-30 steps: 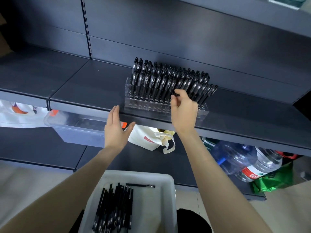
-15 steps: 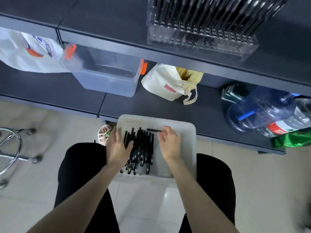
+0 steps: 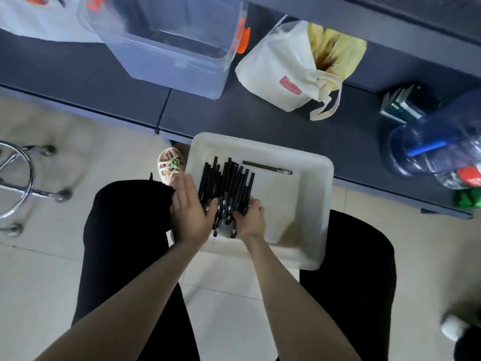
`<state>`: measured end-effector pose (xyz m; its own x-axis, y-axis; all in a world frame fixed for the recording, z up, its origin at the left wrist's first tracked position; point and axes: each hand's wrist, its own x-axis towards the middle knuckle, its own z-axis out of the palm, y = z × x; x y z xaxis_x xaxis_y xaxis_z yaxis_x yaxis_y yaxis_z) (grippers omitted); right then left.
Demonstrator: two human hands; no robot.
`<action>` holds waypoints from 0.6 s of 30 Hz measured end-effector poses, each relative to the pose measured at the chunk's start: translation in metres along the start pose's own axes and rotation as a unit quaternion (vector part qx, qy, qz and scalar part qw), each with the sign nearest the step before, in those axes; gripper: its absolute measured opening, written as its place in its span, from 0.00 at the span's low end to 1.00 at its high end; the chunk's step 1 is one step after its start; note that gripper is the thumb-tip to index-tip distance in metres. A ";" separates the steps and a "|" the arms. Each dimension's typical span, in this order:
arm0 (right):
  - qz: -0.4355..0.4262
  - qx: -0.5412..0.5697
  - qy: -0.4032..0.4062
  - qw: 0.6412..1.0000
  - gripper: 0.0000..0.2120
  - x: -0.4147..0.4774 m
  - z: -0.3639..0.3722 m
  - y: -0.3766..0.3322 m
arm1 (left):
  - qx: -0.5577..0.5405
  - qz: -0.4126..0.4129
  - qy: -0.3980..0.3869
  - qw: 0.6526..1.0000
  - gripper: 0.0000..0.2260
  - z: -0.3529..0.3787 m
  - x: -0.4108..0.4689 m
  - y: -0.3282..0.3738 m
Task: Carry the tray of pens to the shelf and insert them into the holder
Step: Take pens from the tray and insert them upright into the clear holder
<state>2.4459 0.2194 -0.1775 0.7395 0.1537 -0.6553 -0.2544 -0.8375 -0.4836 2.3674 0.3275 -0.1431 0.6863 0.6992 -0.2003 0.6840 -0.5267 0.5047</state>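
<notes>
right half of the tray (image 3: 299,204) lies bare; pen pile (image 3: 226,183) fills its left, a lone pen (image 3: 266,168) apparently loose across the top.

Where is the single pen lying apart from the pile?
In the head view the lone pen lies crosswise in the far half of the white tray, just right of the pile of pens.

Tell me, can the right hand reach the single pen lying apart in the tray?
Probably yes: the single pen lies uncovered on the tray floor beyond the right hand, though that hand grips the pen bundle.
</notes>
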 end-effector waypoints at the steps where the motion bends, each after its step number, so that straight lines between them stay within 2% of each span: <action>1: 0.002 -0.003 0.004 1.000 0.18 0.002 0.001 -0.001 | 0.001 0.002 0.002 1.000 0.34 0.000 0.000 0.001; 4: 0.017 -0.028 0.008 0.999 0.14 0.007 0.005 -0.003 | -0.003 -0.002 0.004 1.000 0.35 -0.001 -0.001 0.002; 8: 0.030 -0.048 0.003 0.998 0.14 0.009 0.012 -0.006 | 0.001 0.000 0.011 1.000 0.36 -0.002 -0.001 0.003; 12: 0.043 0.007 -0.001 0.999 0.13 0.003 -0.003 -0.006 | -0.003 -0.010 -0.006 1.000 0.34 -0.004 -0.002 0.006; 18: -0.074 0.117 0.087 0.987 0.07 -0.015 -0.072 -0.009 | -0.002 -0.001 -0.038 0.999 0.33 -0.019 -0.001 0.022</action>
<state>2.4820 0.1872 -0.1212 0.8697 0.1571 -0.4679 -0.2566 -0.6659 -0.7005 2.3771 0.3247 -0.1163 0.7021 0.6613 -0.2641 0.6841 -0.5234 0.5080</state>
